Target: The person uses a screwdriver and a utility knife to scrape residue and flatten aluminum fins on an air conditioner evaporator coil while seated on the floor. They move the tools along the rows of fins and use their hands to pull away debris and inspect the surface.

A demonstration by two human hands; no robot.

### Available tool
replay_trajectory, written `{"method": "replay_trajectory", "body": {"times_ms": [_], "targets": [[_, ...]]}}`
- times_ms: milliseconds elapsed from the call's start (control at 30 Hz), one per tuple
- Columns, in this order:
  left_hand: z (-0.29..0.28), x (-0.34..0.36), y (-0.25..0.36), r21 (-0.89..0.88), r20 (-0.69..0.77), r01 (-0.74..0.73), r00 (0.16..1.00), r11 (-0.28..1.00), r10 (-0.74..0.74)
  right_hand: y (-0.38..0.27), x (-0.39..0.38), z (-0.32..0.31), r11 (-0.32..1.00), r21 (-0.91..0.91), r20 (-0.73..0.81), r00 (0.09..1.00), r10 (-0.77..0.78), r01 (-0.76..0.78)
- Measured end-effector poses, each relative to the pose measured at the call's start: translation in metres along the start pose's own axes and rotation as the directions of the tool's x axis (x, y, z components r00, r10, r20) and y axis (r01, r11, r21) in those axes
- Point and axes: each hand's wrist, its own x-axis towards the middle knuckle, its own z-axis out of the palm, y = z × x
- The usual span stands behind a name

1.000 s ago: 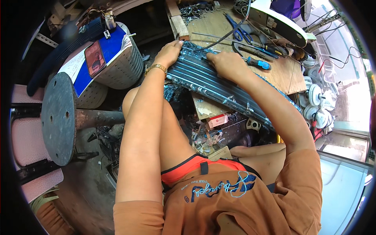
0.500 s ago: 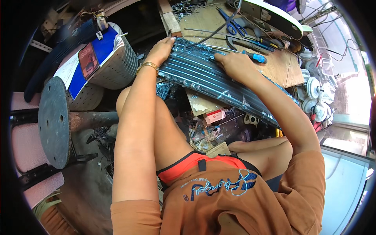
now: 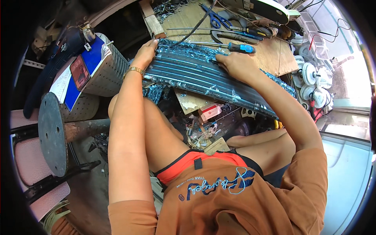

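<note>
A long dark panel (image 3: 203,76) of parallel ridges, with shiny bluish film along its edges, lies slanted over the wooden board in front of me. My left hand (image 3: 145,54) is closed on its left end, thumb side at the far corner. My right hand (image 3: 235,65) grips the far edge near the middle, with its fingertips partly hidden behind the hand. Just beyond that hand, a screwdriver with a blue handle (image 3: 242,48) rests on the board, its shaft pointing left. A dark cable (image 3: 192,30) crosses over the panel's far left edge.
Scissors (image 3: 215,17) and pliers (image 3: 250,33) lie farther back on the board (image 3: 288,64). At left stand a phone (image 3: 80,72) on a blue folder and a round metal plate (image 3: 53,133) on a post. White pulleys (image 3: 311,74) hang at right. A small red-and-white box (image 3: 210,112) sits below the panel.
My right hand has shifted right along the panel's far edge, farther from my left hand. The view has swung, so the surroundings appear farther left. My left hand keeps its hold.
</note>
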Motion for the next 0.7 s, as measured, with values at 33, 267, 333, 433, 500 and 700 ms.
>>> {"method": "replay_trajectory", "body": {"times_ms": [33,267,333,433,500,700], "targets": [[-0.002,0.000,-0.002,0.011,-0.014,-0.014,1.000,1.000,0.014,0.001,-0.001,0.001,1.000,0.003,0.000,1.000,-0.001,0.001],[-0.014,-0.003,-0.007,0.040,-0.048,-0.080,0.996,0.996,0.082,0.028,-0.031,0.012,1.000,0.008,-0.018,1.000,-0.018,0.018],[0.012,-0.018,0.016,0.027,-0.018,0.076,0.997,0.997,-0.076,0.042,-0.048,0.015,0.999,-0.016,0.016,0.999,0.052,-0.051],[0.002,-0.018,0.008,0.196,-0.052,-0.073,0.995,0.978,0.085,0.041,-0.047,-0.002,0.993,0.048,0.084,0.991,0.102,-0.106],[-0.012,-0.016,-0.001,0.265,-0.080,-0.122,0.986,0.956,0.148,0.069,-0.042,-0.006,0.982,0.109,-0.079,0.983,0.165,-0.156],[0.009,0.001,-0.001,0.158,-0.032,-0.199,0.978,0.967,0.206,0.182,-0.042,0.050,0.936,0.050,-0.273,0.897,0.347,-0.347]]}}
